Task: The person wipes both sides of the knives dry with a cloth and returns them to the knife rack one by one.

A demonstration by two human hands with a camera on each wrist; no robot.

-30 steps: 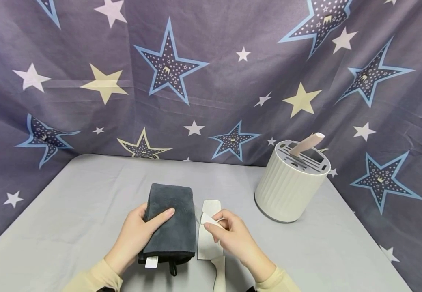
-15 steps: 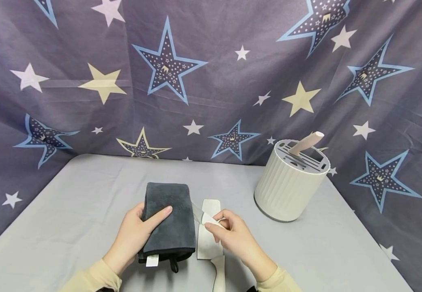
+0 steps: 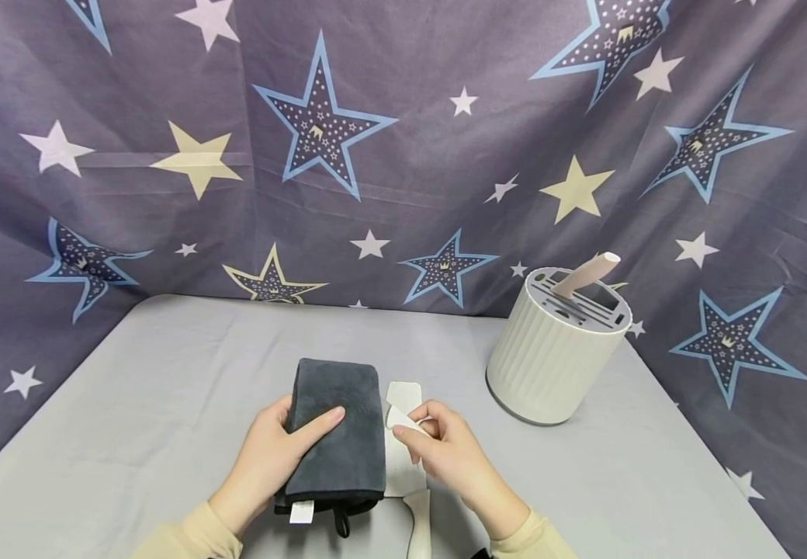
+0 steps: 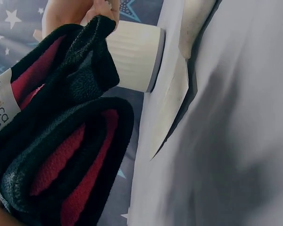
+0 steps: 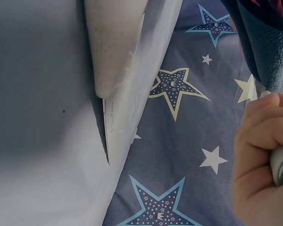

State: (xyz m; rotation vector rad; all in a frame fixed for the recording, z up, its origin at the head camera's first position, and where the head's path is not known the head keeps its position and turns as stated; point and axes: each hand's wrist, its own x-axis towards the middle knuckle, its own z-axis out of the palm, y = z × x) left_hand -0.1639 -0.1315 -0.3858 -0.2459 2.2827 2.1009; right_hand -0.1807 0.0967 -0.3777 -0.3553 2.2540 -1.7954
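My left hand (image 3: 271,450) grips a folded dark grey towel (image 3: 355,466), its thumb lying across the top. In the left wrist view the towel (image 4: 85,70) shows red inner layers and a white label. My right hand (image 3: 448,454) pinches the white handle of a small knife (image 3: 403,420) just right of the towel. The towel's right edge hides most of the blade. Under the right hand a cleaver (image 3: 400,470) lies flat, its pale blade pointing away and its cream handle toward me. The cleaver (image 4: 172,106) rests on the cloth in the left wrist view.
A white ribbed knife block (image 3: 550,361) stands at the back right, with one pinkish handle (image 3: 587,276) rising from its slotted top. A pale grey cloth (image 3: 187,373) covers the table. Behind it hangs a star-patterned curtain (image 3: 403,194).
The towel shifts slightly left, baring part of the blade, then comes back right and nearer to me, over the blade. My right hand and the knife handle stay nearly still.
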